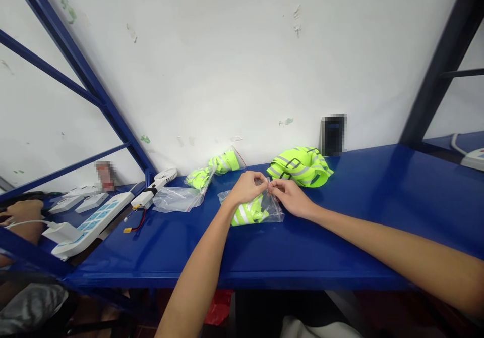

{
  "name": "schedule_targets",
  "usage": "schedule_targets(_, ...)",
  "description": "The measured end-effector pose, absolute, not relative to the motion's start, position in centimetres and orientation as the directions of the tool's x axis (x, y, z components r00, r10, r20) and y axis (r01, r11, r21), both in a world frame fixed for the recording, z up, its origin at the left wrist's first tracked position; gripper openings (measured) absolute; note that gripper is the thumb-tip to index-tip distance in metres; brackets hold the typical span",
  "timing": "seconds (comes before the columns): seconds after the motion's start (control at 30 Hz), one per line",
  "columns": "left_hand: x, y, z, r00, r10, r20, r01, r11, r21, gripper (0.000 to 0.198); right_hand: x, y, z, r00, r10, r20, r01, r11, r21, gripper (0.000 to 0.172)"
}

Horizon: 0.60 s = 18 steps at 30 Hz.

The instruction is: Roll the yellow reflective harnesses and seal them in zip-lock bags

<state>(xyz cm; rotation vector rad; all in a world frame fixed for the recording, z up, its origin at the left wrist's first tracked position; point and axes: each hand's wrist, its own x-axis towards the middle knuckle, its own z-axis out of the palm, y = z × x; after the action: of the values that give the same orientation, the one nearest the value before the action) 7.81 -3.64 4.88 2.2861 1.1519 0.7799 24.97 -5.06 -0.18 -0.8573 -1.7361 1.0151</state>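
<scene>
On the blue table lies a clear plastic zip bag (pixel 275 211) with a folded neon-yellow reflective strap (pixel 249 213) inside it. My left hand (pixel 249 189) pinches the bag's upper edge near its right end. Fingertips of my right hand (pixel 291 195) pinch the same edge, close beside the left fingers. Just behind my right hand sits a loose heap of neon-yellow reflective straps (pixel 300 166) with black buckles. Left of my left hand are bagged yellow straps (pixel 227 162) and a mostly flat clear bag (pixel 176 199).
A white hand-held fan (pixel 164 176) and a battery lead with a yellow connector (pixel 132 229) lie on the table's left. Further left are a white power strip (pixel 94 222) and another person's hand (pixel 24 217). A dark blurred device (pixel 333 135) leans on the wall. Blue frame posts flank the table (pixel 363 217).
</scene>
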Motion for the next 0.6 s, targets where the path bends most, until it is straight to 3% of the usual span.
schedule_targets(0.37,7.73,-3.57,4.77,0.478,0.82,0.315,0.583,-0.564,0.585,0.021,25.12,-4.96,-0.12,-0.333,0.896,0.295,0.048,0.329,-0.943,0.022)
schedule_targets(0.6,7.67,-3.44,4.63,0.412,0.84,0.352,0.616,-0.542,0.572,0.019,25.14,-5.38,0.67,-0.337,0.92,0.201,0.18,0.272,-0.945,0.011)
